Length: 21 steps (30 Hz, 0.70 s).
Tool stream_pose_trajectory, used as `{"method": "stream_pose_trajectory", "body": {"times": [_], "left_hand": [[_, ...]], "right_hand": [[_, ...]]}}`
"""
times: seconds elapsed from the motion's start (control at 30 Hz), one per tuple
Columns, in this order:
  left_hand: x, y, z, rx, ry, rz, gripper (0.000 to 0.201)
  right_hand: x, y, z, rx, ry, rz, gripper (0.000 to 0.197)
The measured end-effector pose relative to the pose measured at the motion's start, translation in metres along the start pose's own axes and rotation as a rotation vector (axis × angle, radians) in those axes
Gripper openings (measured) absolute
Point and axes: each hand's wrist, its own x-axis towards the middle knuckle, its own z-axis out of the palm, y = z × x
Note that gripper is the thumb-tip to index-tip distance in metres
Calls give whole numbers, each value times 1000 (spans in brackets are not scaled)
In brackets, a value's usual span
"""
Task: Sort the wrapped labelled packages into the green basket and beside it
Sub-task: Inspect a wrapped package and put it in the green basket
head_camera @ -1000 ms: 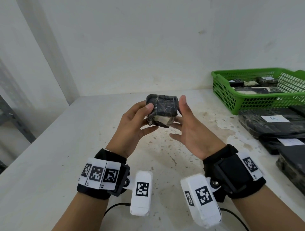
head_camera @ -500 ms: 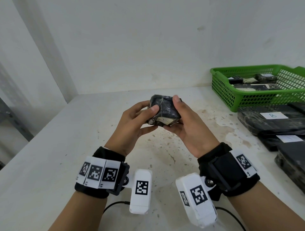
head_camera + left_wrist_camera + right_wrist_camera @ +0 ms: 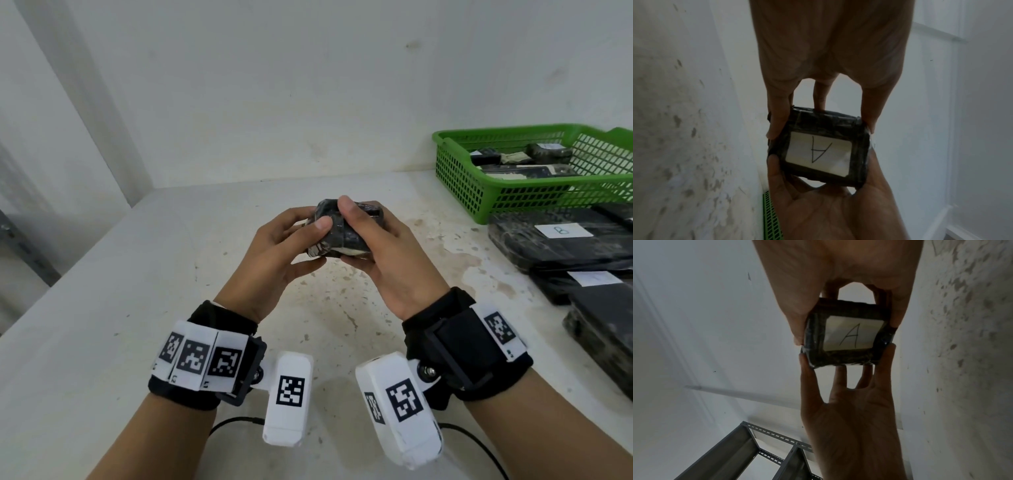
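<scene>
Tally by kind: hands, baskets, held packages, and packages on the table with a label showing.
Hands: 2 (left hand, right hand)
Green basket: 1
Held package: 1
Table packages with label showing: 2 ()
Total: 6

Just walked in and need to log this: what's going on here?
A person holds a small black-wrapped package in both hands, left hand and right hand, above the table. Its label, facing the wrists, reads "A". The green basket at the right already holds some packages, and larger ones lie beside it. This one is not yet placed.
</scene>
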Motion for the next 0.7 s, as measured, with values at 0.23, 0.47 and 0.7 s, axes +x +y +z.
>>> {"method": "stream_pose_trajectory", "body": {"times": [0.23,0.47,0.7], "left_hand": [[3,-1,-1,-25,62,-37,49],[3,0,2,-93,98,-105,50],[5,5,-4,-439,93,-243,63]], "right_hand": [[0,0,-1,-38,-77,23,64],[-1,-2,-2,-166,-100,-1,62],[9,-2,-14,-76,-78,8,65]]}}
